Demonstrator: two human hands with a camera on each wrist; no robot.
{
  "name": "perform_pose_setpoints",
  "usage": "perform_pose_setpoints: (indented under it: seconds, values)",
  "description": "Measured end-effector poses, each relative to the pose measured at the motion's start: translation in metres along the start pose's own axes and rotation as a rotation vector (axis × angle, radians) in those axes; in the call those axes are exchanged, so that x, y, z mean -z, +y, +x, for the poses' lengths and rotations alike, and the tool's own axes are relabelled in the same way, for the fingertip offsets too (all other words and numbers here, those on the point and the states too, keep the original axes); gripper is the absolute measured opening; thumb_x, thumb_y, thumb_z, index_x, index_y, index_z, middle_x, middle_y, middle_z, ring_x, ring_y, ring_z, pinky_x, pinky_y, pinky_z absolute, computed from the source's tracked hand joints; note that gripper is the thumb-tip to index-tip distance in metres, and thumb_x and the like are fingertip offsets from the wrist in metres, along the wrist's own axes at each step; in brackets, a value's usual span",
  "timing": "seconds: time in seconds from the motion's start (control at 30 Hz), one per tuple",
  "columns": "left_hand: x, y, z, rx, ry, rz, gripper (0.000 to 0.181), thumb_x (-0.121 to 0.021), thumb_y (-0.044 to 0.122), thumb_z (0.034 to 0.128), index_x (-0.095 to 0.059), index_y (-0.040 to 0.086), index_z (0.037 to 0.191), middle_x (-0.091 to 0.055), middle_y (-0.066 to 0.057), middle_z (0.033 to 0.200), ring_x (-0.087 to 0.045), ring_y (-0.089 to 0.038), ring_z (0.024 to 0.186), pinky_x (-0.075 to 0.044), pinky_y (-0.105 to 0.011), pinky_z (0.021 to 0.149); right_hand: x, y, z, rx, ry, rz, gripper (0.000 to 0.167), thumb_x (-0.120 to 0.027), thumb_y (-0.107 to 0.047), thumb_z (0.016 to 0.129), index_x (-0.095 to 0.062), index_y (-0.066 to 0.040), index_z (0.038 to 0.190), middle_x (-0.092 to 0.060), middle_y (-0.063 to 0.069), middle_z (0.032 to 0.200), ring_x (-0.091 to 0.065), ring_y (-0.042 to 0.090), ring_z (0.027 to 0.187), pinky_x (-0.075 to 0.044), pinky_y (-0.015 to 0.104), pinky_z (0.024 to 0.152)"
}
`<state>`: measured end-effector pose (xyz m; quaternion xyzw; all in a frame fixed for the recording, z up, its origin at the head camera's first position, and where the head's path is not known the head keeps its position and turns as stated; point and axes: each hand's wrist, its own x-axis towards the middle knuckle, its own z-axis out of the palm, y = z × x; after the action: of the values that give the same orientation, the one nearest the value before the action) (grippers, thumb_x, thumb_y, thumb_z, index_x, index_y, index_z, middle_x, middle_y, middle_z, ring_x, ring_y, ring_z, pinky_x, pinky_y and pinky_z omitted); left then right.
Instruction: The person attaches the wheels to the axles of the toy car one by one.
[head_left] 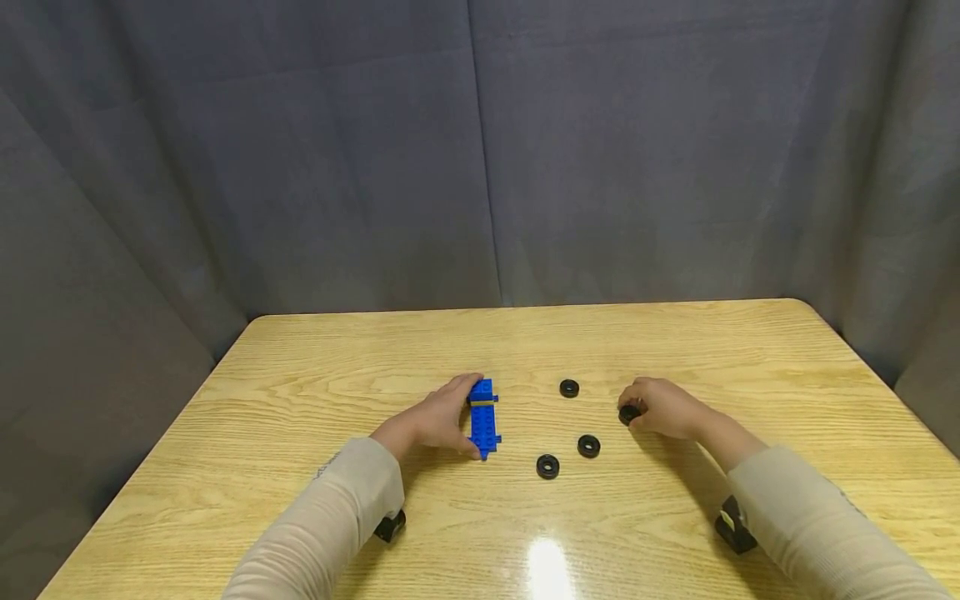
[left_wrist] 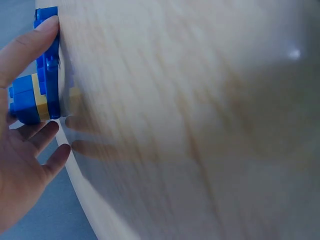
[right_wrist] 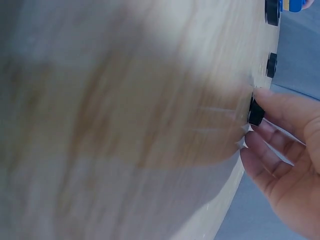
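On the table lies a blue building-brick car base (head_left: 483, 427) with a yellow layer near its far end and short pegs on its right side. My left hand (head_left: 438, 419) holds it lengthwise, thumb at the near end and fingers at the far end; in the left wrist view the thumb presses the blue base (left_wrist: 49, 70). To the right, my right hand (head_left: 666, 408) pinches a black toy tire (head_left: 628, 414) between thumb and fingers. In the right wrist view that tire (right_wrist: 256, 112) stays at the tabletop, partly hidden by the thumb.
Between the hands lie three more black tires: one farther back (head_left: 569, 388), another nearer (head_left: 588, 447) and a third (head_left: 547, 467) closest to me. The wooden table (head_left: 465, 533) ends at a grey curtain (head_left: 360, 167) behind and at the sides.
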<state>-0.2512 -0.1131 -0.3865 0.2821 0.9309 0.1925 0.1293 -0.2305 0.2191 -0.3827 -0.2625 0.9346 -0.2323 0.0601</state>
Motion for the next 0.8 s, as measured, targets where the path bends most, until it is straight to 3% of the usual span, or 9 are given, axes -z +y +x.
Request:
perform_pose_setpoints:
  seconds: [0.3, 0.53, 0.8]
  values:
    - [-0.0014, 0.0021, -0.0019, -0.033, -0.018, -0.001, 0.108, -0.078, 0.036, 0.0589, -0.011, 0.003, 0.137, -0.02, -0.014, 0.135, -0.022, -0.027, 0.124, -0.024, -0.04, 0.097, -0.001, -0.0025, -0.002, -0.023, 0.002, -0.043, 0.021, -0.067, -0.003, 0.071, -0.06, 0.003, 0.091, -0.049, 0.004, 0.079, -0.046, 0.015, 0.069, -0.041, 0.032, 0.062]
    - [0.0017, -0.0005, -0.0047, -0.005, -0.024, -0.05, 0.109, -0.079, 0.031, 0.059, -0.009, 0.006, 0.138, -0.019, -0.012, 0.135, -0.024, -0.024, 0.123, -0.025, -0.036, 0.097, 0.0003, -0.0056, 0.001, -0.007, 0.025, -0.06, 0.024, -0.066, -0.004, 0.072, -0.059, 0.005, 0.093, -0.046, 0.003, 0.076, -0.04, 0.014, 0.066, -0.036, 0.03, 0.058]
    - [0.0044, -0.0015, -0.0031, 0.008, -0.026, -0.06, 0.109, -0.08, 0.031, 0.0578, -0.01, 0.007, 0.138, -0.022, -0.011, 0.134, -0.025, -0.024, 0.122, -0.026, -0.036, 0.097, 0.0006, -0.0054, 0.0041, -0.018, 0.036, -0.058, 0.027, -0.066, -0.006, 0.073, -0.058, 0.006, 0.095, -0.048, 0.004, 0.078, -0.043, 0.015, 0.068, -0.039, 0.031, 0.06]
